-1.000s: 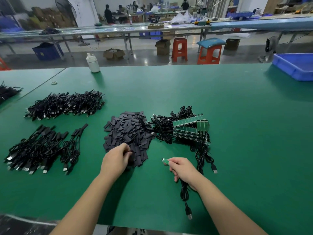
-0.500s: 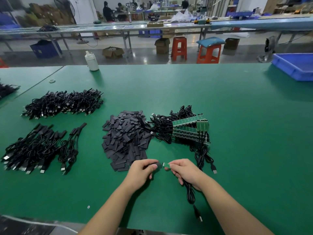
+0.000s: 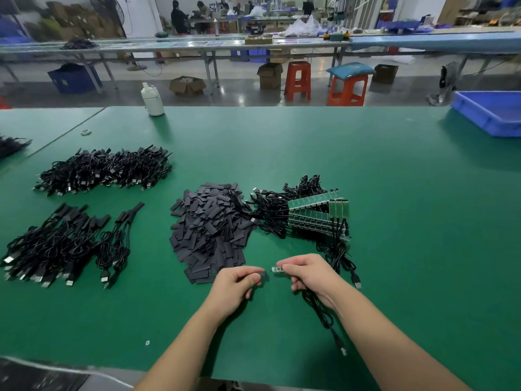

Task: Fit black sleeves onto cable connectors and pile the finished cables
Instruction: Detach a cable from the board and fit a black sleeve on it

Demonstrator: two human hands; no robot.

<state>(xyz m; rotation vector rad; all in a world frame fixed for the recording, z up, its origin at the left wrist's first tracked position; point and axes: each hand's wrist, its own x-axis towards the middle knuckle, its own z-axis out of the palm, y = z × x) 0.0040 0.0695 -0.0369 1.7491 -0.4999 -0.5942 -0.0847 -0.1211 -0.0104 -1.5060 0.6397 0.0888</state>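
Head view: left hand (image 3: 235,283) pinches a black sleeve (image 3: 262,274); right hand (image 3: 307,273) pinches the cable's green connector (image 3: 277,268), tips just apart.

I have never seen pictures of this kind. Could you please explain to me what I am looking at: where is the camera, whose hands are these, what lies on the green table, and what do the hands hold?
The camera sits on a person's head and looks forward and down, so the two bare arms belong to that person; there is no robot. The left hand pinches one small black flat sleeve. The right hand pinches a small green circuit-board connector on the end of a thin black cable, which trails toward the table's near edge. The sleeve and the connector face each other with a small gap between them.

On the green table mat lie a heap of loose black sleeves, beside it a bundle of cables with bare green boards, and at the left two piles of black cables. A white plastic bottle and a blue plastic tray stand at the far edge.
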